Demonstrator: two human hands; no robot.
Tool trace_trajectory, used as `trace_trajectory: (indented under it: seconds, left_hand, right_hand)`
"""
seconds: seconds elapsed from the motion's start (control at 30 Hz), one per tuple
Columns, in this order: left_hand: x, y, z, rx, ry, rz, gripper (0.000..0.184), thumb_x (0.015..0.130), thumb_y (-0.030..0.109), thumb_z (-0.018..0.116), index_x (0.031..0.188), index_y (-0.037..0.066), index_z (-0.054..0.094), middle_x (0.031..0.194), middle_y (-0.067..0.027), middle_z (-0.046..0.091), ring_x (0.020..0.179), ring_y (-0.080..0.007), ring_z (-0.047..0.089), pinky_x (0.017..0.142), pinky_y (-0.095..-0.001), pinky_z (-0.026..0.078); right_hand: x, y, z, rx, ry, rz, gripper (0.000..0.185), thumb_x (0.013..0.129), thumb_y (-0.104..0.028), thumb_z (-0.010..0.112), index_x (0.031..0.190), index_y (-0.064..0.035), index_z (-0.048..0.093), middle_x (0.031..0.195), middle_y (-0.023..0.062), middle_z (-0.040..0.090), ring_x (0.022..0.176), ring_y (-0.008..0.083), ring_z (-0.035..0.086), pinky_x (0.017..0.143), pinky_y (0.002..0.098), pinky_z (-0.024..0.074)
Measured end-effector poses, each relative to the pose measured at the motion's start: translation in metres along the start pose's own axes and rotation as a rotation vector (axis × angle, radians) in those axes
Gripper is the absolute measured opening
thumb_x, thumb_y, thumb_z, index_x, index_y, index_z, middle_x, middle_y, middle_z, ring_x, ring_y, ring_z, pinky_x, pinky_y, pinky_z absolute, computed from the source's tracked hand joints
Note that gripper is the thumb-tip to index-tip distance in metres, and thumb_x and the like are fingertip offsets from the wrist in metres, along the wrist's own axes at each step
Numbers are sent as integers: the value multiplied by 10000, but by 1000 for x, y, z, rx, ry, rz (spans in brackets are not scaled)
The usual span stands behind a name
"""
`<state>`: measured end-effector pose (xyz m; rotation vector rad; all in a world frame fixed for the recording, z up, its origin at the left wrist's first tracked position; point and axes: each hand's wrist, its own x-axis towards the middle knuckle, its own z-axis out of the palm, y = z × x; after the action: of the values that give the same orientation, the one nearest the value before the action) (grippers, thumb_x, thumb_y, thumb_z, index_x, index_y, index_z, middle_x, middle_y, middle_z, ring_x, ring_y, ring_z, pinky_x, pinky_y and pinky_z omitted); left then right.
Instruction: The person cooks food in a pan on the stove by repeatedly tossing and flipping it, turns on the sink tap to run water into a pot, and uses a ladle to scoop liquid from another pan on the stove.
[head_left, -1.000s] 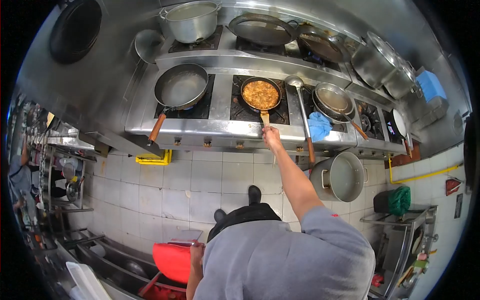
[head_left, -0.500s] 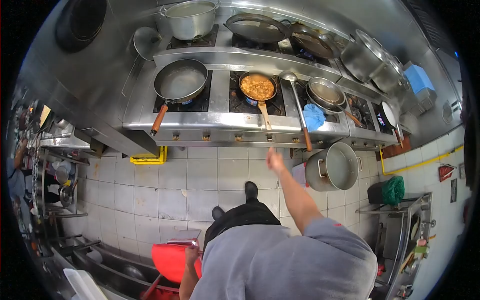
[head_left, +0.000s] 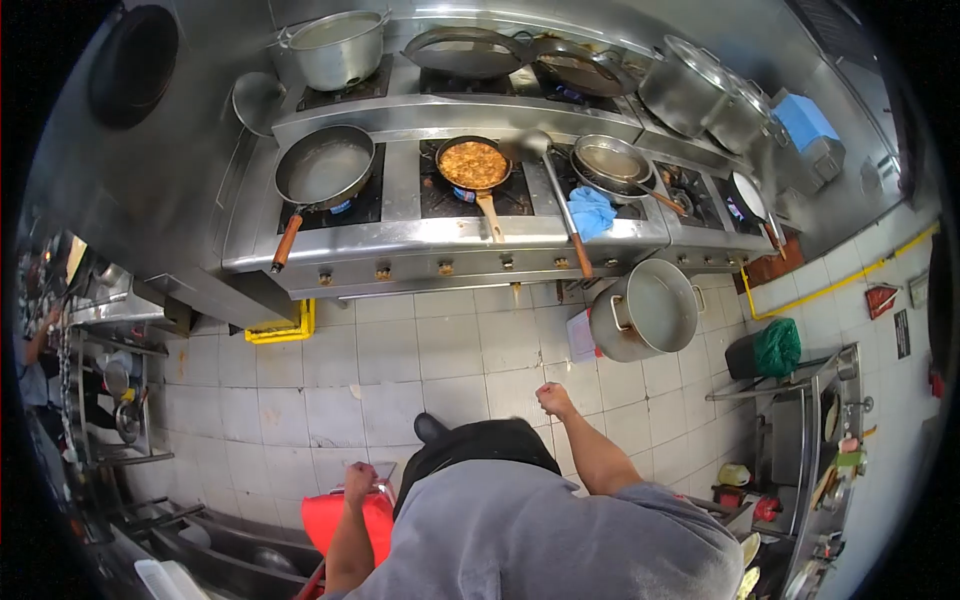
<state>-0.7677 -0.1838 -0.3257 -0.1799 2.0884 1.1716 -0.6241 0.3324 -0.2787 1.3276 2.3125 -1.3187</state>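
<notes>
My right hand [head_left: 553,398] is closed in a loose fist over the tiled floor, touching nothing. Low on the left, my left hand [head_left: 360,480] is closed too, beside a red sheet-like object [head_left: 370,525]; I see nothing in it. Both hands are away from the stove [head_left: 400,245]. On its front row, a frying pan of browned food [head_left: 473,165] stands on a burner, its light handle toward me. To its left is a wide pan [head_left: 325,170] with a wooden handle. A long-handled ladle [head_left: 565,205] lies to the right, near a blue cloth [head_left: 590,212].
A large metal pot [head_left: 652,310] stands on the floor before the stove. Farther right are a bin with a green bag [head_left: 777,347] and a metal rack [head_left: 800,470]. A yellow crate [head_left: 283,325] sits under the stove's left side. Pots and pans line the back row.
My right hand has drawn back from the stove front toward my body and closed. My left hand has shifted slightly up and left. The view has turned, moving the stove leftward.
</notes>
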Motion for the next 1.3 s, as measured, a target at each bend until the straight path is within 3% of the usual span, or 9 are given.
trace_trajectory:
  seconds: [0.07,0.27,0.43,0.53,0.6,0.63,0.7,0.77,1.3]
  left_hand:
    - [-14,40,6,-1,18,-19,162,733,84,470,700,-47,558,614,-116,579,524,-179,564,453,-278,463]
    - [-40,60,47,78,-3,-25,176,723,109,480,728,-44,568,621,-118,585,498,-177,551,454,-286,451]
    - [-74,38,102,258,-115,-97,220,733,168,491,691,-30,576,628,-116,588,527,-162,554,481,-297,445]
    - [-92,27,131,748,42,342,254,728,215,467,702,-1,599,616,-143,592,590,-225,589,537,-333,458]
    - [-106,41,135,708,42,210,241,720,224,470,738,38,621,696,-161,607,688,-285,598,630,-378,456]
    - [-102,33,134,632,-62,54,249,724,234,467,752,42,623,746,-159,609,730,-296,592,685,-383,445]
    - [-102,32,135,557,-162,-88,257,729,245,465,765,47,624,796,-157,610,773,-306,586,741,-388,434]
    - [-107,39,136,1131,-410,243,258,736,241,455,767,41,616,828,-145,608,763,-301,589,742,-376,446]
    - [-96,110,203,834,-300,269,237,672,225,521,790,48,626,807,-161,604,772,-298,580,694,-342,459]
  right_hand:
    - [-12,4,1,185,-48,142,173,726,-184,534,754,-19,577,578,63,541,491,127,521,375,271,406]
    - [-51,76,26,92,-159,-107,204,723,-199,539,753,1,566,576,68,535,462,127,503,366,255,408]
    - [-99,138,-7,193,-245,147,206,730,-196,524,747,7,553,575,67,517,471,131,492,380,264,412]
    - [-123,208,-23,259,-203,257,197,727,-198,520,695,-6,552,579,68,518,476,139,492,408,280,430]
    - [-124,311,-13,58,-174,-132,173,726,-172,509,655,-17,543,571,66,515,470,136,487,395,282,422]
    - [-134,336,-19,216,-178,130,167,728,-164,502,646,-23,539,571,64,513,469,136,485,389,282,418]
    - [-151,338,-34,380,-174,387,162,730,-156,495,637,-29,536,570,63,512,467,136,483,384,282,413]
    - [-189,308,-66,407,-15,460,140,738,-139,486,665,-33,540,570,54,512,465,134,481,376,278,405]
    - [-223,296,-28,687,6,523,101,715,-52,473,649,-39,549,527,26,479,426,109,432,350,255,333]
